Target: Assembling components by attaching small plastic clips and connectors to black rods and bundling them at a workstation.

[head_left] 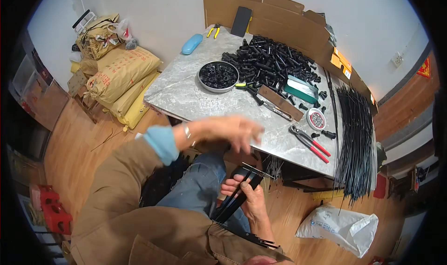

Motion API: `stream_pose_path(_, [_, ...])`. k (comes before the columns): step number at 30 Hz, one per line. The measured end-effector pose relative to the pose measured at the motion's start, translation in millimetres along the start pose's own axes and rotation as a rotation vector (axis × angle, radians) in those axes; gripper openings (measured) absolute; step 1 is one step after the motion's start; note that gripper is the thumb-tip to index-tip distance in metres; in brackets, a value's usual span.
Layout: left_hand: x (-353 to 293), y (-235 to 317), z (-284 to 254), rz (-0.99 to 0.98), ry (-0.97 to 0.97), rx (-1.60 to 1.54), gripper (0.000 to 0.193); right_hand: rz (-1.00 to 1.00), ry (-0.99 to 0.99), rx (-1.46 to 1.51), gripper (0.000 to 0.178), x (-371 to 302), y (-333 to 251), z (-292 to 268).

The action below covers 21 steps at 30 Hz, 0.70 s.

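My left hand point(235, 130), with a metal band at its wrist and a blue cuff, passes over the table's front edge. Motion blurs it, but its fingers look apart and nothing shows in them. Below it, over my lap, my right hand point(249, 197) is closed round a bundle of thin black ribs point(230, 208), like part of an umbrella frame. Thin, shiny metal rods cross the upper end of the bundle. Its lower end runs toward my brown jacket, where part of it is hidden.
On the grey table point(174, 85) stand a bowl of black rings point(219, 76), a heap of black tubular parts point(274, 60), red-handled pincers point(309, 143), a small dish of metal bits point(316, 119) and long black rods point(354, 144). A white sack point(337, 225) lies on the floor; yellow sacks point(125, 74) are stacked left.
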<state>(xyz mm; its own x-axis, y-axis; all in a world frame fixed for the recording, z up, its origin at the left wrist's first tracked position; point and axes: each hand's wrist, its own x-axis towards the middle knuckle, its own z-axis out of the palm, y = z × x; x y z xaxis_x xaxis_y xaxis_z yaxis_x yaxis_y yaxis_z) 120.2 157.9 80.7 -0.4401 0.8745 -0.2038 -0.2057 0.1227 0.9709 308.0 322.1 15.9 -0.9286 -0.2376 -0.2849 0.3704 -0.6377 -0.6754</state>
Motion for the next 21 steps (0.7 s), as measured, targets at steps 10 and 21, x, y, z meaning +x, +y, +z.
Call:
stream_pose_path(10, [185.6,47.4,-134.3,0.225,0.871,1.683,0.016,0.065,0.001,0.046,0.035,31.0,-6.6,-21.5])
stream_pose_path(21, [157.3,98.8,-158.1,0.222,0.722,-0.024,0.022,0.079,0.008,0.072,0.032,40.8,-10.8,-37.6])
